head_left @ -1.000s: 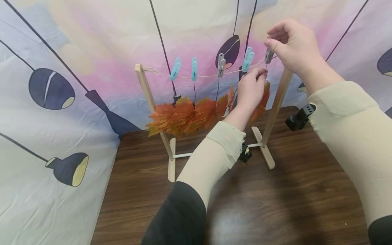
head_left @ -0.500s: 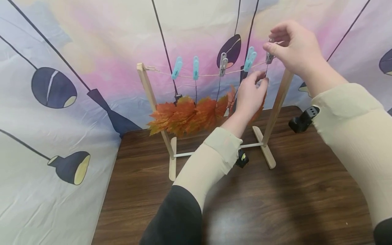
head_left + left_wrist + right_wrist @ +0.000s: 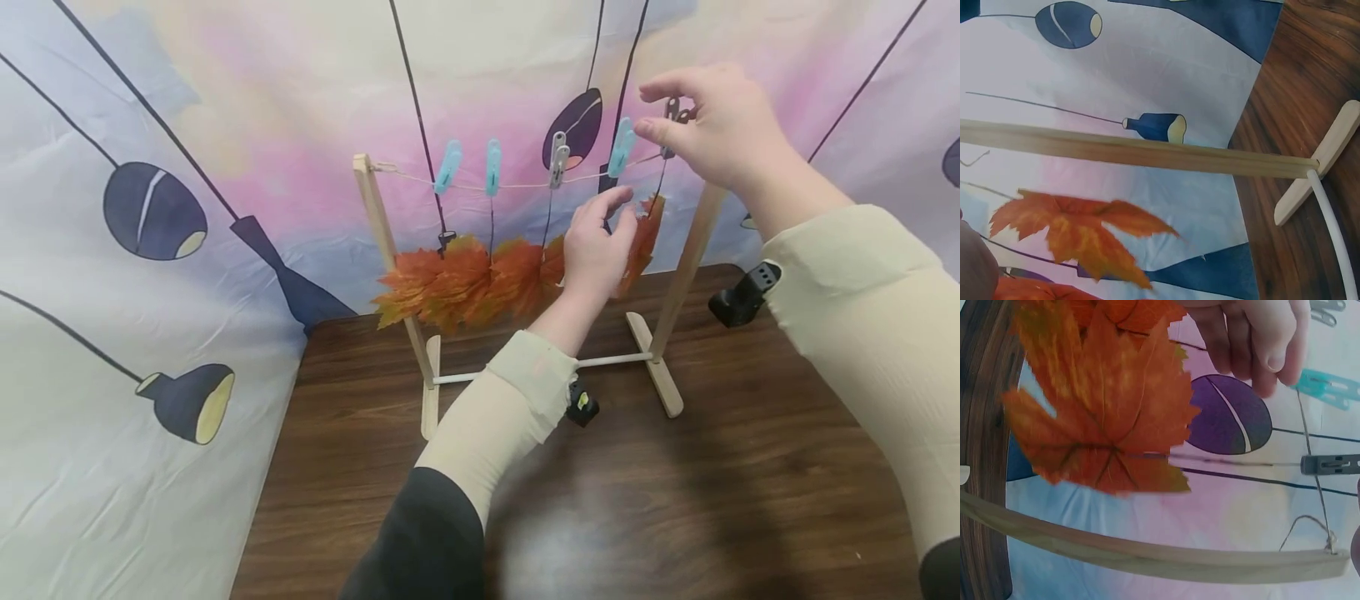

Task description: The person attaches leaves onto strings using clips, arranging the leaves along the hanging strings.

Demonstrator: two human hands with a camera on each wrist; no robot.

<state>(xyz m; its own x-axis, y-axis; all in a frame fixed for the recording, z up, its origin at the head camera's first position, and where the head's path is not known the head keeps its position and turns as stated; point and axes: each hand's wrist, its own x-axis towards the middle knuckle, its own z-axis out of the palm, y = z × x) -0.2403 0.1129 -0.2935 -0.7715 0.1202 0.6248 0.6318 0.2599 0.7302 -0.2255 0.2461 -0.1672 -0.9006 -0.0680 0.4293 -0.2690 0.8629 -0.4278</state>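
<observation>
A string runs between two wooden posts and carries clothespins. At its right end a grey clothespin clips the thin stem of an orange maple leaf, which hangs below. My right hand is raised beside this clothespin, thumb and forefinger spread apart and gripping nothing. Lower and to the left, my left hand hovers in front of the leaves with its fingers loosely extended and nothing held. A blue clothespin sits just above its fingertips, and the left hand partly hides the leaves behind it.
Two more blue clothespins and another grey clothespin hold further orange leaves on the left. The wooden stand has flat feet and a white crossbar on the brown table. A printed cloth hangs behind.
My left hand has let go of the leaf's stem and drawn down and left. My right thumb and fingers have spread away from the grey clothespin, which stays on the string.
</observation>
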